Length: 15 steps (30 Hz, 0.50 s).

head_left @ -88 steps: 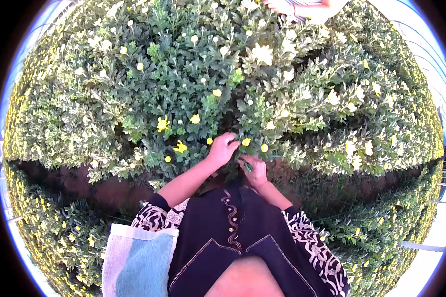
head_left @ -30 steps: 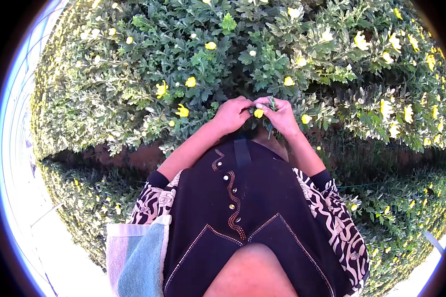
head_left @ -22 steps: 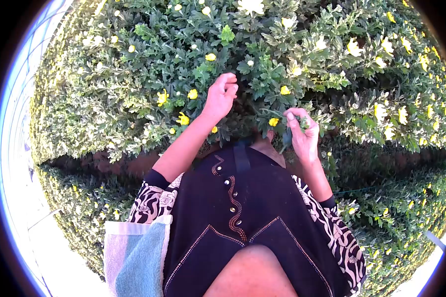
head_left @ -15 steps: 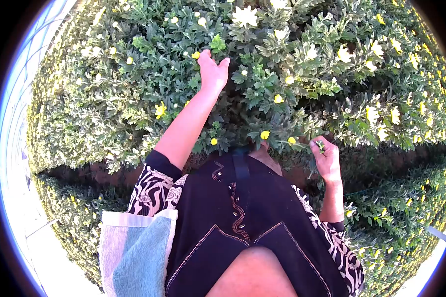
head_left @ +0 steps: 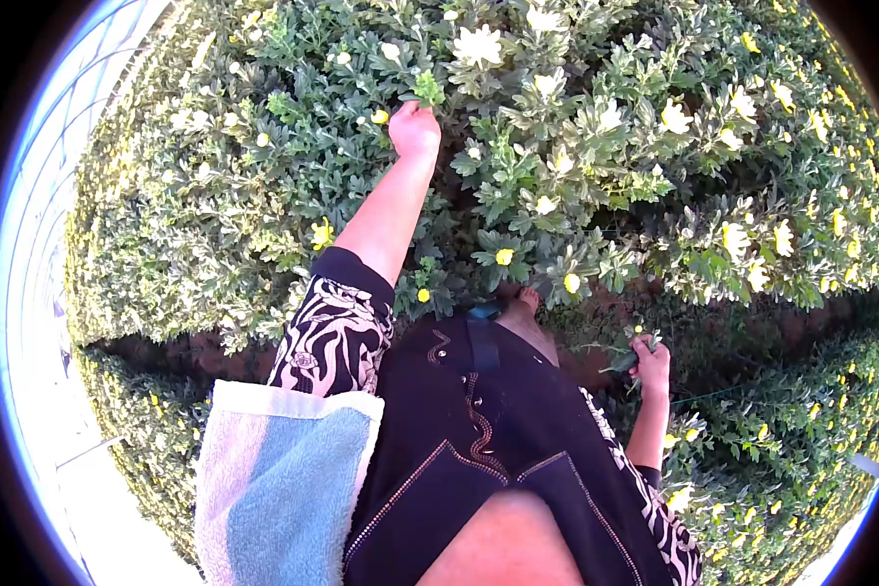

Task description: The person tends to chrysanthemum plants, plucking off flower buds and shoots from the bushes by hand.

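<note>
My left hand [head_left: 415, 129] reaches far into the flower bed, by a light green shoot [head_left: 427, 90] and just right of a small yellow flower [head_left: 380, 116]. Its fingers are mostly hidden behind the back of the hand and the leaves, so its grip does not show. Low on the right, over the dark furrow, my right hand [head_left: 651, 361] is closed around a small leafy sprig [head_left: 620, 359] with a tiny yellow bud at its top. A yellow flower [head_left: 571, 283] stands on the bed's near edge between the two arms.
Dense leafy plants with white and yellow flowers fill the bed ahead. A soil furrow [head_left: 215, 357] crosses in front of my body, with more plants on its near side. A towel [head_left: 288, 488] hangs at my left. A bare foot [head_left: 527, 299] shows at the bed's edge.
From being together near the bed's edge, my hands have parted. The left went forward to the light green shoot; the right moved right and back towards me with the sprig.
</note>
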Available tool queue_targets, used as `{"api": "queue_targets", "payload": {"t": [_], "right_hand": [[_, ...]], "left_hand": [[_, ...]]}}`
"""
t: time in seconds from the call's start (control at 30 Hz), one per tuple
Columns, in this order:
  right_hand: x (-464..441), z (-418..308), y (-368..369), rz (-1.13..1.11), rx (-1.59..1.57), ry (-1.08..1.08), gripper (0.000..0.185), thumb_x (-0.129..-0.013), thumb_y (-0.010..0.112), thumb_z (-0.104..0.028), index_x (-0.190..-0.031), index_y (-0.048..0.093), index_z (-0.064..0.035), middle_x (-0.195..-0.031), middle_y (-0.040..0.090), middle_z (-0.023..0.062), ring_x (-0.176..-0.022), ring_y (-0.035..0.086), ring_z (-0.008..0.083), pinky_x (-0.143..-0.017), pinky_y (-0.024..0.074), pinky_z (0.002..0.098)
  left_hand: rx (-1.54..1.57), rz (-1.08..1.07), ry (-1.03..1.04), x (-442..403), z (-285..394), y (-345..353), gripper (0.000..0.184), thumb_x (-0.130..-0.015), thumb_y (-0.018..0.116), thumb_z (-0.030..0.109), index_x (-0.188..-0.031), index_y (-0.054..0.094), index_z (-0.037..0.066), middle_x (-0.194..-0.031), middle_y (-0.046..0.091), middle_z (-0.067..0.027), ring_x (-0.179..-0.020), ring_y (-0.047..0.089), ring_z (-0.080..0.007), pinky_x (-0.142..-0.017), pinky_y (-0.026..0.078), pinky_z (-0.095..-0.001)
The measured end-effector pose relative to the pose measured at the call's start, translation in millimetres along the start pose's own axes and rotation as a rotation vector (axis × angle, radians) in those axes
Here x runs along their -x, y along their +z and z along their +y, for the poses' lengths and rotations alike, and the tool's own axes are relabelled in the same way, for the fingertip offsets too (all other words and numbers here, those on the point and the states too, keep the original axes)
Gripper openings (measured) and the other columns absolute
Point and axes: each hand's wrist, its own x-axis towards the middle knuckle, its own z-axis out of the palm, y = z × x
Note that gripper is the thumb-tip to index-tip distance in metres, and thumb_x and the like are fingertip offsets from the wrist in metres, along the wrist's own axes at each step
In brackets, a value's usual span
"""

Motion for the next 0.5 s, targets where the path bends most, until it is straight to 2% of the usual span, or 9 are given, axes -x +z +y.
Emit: {"api": "queue_targets", "payload": {"t": [0.03,0.07,0.1,0.13,0.17,0.23,0.3,0.33,0.5], "right_hand": [[-10.6,16.2,0.5,-0.005,0.003,0.008,0.014,-0.089,0.061,-0.019,-0.086,0.065,-0.0054,-0.071,0.064,0.0046,-0.046,0.054,0.0128,-0.049,0.0462,0.0264],[-31.1,43.1,3.4,0.065,0.336,-0.19,0.015,-0.088,0.061,-0.019,-0.087,0.065,-0.0044,-0.07,0.064,0.0086,-0.047,0.057,0.0169,-0.05,0.047,0.0304],[-42.1,59.3,3.5,0.134,0.669,-0.389,0.016,-0.086,0.062,-0.019,-0.088,0.065,-0.0034,-0.07,0.065,0.0126,-0.049,0.059,0.021,-0.052,0.0478,0.0343],[-42.5,58.0,8.4,0.131,0.719,-0.339,0.022,-0.082,0.065,-0.02,-0.095,0.063,-0.0019,-0.08,0.067,0.0187,-0.067,0.067,0.0299,-0.063,0.05,0.0401],[-17.8,23.9,16.5,0.125,0.691,-0.356,0.028,-0.08,0.067,-0.02,-0.103,0.062,-0.0035,-0.09,0.069,0.0174,-0.085,0.067,0.0328,-0.074,0.0511,0.0409],[-24.8,27.4,24.9,0.136,0.733,-0.4,0.035,-0.079,0.069,-0.02,-0.11,0.06,-0.0058,-0.095,0.068,0.0166,-0.095,0.065,0.0345,-0.081,0.0505,0.0415],[-30.6,20.0,28.4,0.076,0.764,-0.371,0.036,-0.079,0.069,-0.019,-0.112,0.06,-0.0065,-0.095,0.069,0.0159,-0.093,0.065,0.0343,-0.081,0.0509,0.0414],[-33.1,14.4,30.1,0.015,0.795,-0.338,0.037,-0.08,0.069,-0.019,-0.113,0.06,-0.0072,-0.094,0.069,0.0153,-0.092,0.066,0.0341,-0.082,0.0513,0.0414],[-39.5,5.7,32.4,-0.09,0.762,-0.285,0.035,-0.081,0.068,-0.018,-0.113,0.061,-0.007,-0.095,0.069,0.0148,-0.092,0.066,0.0335,-0.082,0.0514,0.0416]], "left_hand": [[0.167,0.01,-0.006,-0.5,-10.1,2.9,0.022,-0.082,0.067,0.015,-0.1,0.07,0.003,-0.081,0.071,-0.0093,-0.078,0.068,-0.0235,-0.074,0.05,-0.0331],[0.408,-0.093,-0.208,22.3,15.7,-7.2,0.021,-0.081,0.068,0.011,-0.099,0.068,0.002,-0.083,0.069,-0.0083,-0.08,0.067,-0.0209,-0.076,0.051,-0.0316],[0.405,-0.093,-0.214,24.6,6.8,-4.8,0.021,-0.081,0.068,0.011,-0.099,0.068,0.002,-0.083,0.069,-0.0083,-0.08,0.067,-0.0209,-0.076,0.051,-0.0316],[0.257,-0.059,-0.006,24.7,-8.4,0.5,0.024,-0.081,0.069,0.014,-0.101,0.068,0.002,-0.087,0.069,-0.0093,-0.081,0.067,-0.0219,-0.077,0.051,-0.0322],[0.108,-0.024,0.201,25.1,-16.8,4.0,0.026,-0.081,0.07,0.017,-0.103,0.067,0.002,-0.091,0.069,-0.0103,-0.082,0.067,-0.0228,-0.079,0.051,-0.0327],[-0.074,0.042,0.234,39.7,0.6,-2.1,0.027,-0.08,0.072,0.021,-0.099,0.068,0.002,-0.097,0.069,-0.0115,-0.084,0.067,-0.0237,-0.079,0.05,-0.0337],[-0.091,0.077,0.05,42.6,14.7,-6.8,0.029,-0.078,0.075,0.022,-0.096,0.068,0.0,-0.094,0.069,-0.0129,-0.079,0.066,-0.0258,-0.077,0.05,-0.0344],[0.121,0.102,0.096,39.2,11.2,-4.4,0.021,-0.082,0.072,0.018,-0.092,0.068,0.001,-0.088,0.069,-0.0106,-0.073,0.066,-0.0238,-0.073,0.05,-0.0341],[0.309,-0.017,-0.065,46.6,7.6,-10.2,0.008,-0.092,0.058,0.007,-0.093,0.066,0.005,-0.083,0.067,-0.0054,-0.07,0.064,-0.0154,-0.063,0.049,-0.0305]]}}
